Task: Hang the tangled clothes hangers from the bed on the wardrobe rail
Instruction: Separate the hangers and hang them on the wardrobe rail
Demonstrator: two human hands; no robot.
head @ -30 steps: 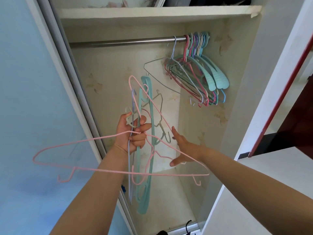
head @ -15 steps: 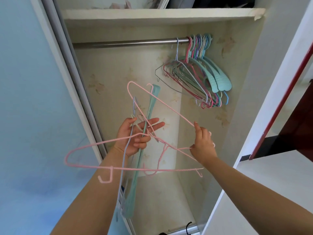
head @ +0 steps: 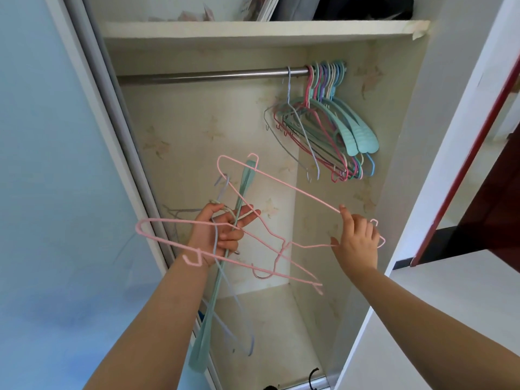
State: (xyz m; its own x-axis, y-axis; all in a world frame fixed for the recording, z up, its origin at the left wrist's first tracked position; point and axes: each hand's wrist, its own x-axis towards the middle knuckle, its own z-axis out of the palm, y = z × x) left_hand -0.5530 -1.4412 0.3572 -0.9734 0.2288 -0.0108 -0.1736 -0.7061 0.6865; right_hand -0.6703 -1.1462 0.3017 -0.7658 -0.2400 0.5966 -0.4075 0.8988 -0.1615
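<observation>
- Wardrobe interior (head: 197,142): pale patterned lining, open front, blue wall to the left, white panel to the right.
- Shelf (head: 253,30): across the top, with books and dark items stacked above it.
- Rail (head: 202,76): metal bar under the shelf, bare along its left and middle stretch.
- Hung hangers (head: 323,130): mixed pink, teal, purple and grey, bunched at the rail's right end.
- Left hand (head: 216,235): fingers curled round a tangled bundle (head: 219,277) of teal, lilac and pink hangers, held below the rail; index finger extended.
- Teal hanger (head: 202,342): dangles down from that bundle.
- Right hand (head: 357,240): pinches a pink wire hanger (head: 281,184), which is interlocked with the bundle and stretched between both hands.
</observation>
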